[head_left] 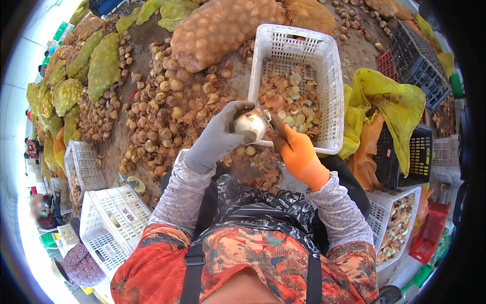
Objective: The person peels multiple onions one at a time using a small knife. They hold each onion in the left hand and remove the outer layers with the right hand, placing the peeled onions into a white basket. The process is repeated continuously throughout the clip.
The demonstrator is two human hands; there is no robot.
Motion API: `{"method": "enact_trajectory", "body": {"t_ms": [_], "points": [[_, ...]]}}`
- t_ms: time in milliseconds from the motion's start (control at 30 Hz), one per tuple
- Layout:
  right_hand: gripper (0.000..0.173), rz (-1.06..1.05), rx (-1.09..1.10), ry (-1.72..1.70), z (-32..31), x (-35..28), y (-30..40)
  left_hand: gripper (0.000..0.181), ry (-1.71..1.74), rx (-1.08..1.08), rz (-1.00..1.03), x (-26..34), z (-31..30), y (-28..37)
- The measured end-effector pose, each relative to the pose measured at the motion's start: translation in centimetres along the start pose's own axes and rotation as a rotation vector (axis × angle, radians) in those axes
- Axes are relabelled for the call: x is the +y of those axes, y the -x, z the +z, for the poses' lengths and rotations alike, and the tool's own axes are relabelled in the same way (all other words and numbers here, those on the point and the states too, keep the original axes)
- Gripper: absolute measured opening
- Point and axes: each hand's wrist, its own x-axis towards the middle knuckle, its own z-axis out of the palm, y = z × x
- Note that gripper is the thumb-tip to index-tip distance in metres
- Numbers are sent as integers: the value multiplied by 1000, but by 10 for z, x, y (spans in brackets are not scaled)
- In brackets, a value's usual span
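Note:
My left hand point(224, 133), in a grey glove, holds a pale, partly peeled onion point(250, 126) with brown marks on its top. My right hand point(298, 150), in an orange glove with dirty fingertips, grips a small knife point(263, 113), its blade against the onion's right side. Both hands are over the near left edge of a white plastic crate point(334, 95). Onion skins and cut onion pieces point(290, 97) lie inside the crate. The knife's handle is mostly hidden by my right fingers.
Loose onions point(152, 114) cover the floor at left. A full orange mesh sack point(224, 30) lies ahead. Yellow mesh sacking point(391, 98) hangs over a black crate point(414, 155) at right. White crates point(114, 220) stand at lower left, near another person point(47, 216).

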Motion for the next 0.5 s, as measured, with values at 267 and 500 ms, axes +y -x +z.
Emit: {"method": "enact_trajectory", "body": {"t_ms": [267,500], "points": [[56,255,51,-189,5,56,-1,65,356,-67,-20,1,-6,4],[69,160,3,-429,2,-13,9,63,293,-31,-21,-2,-3,0]]}}
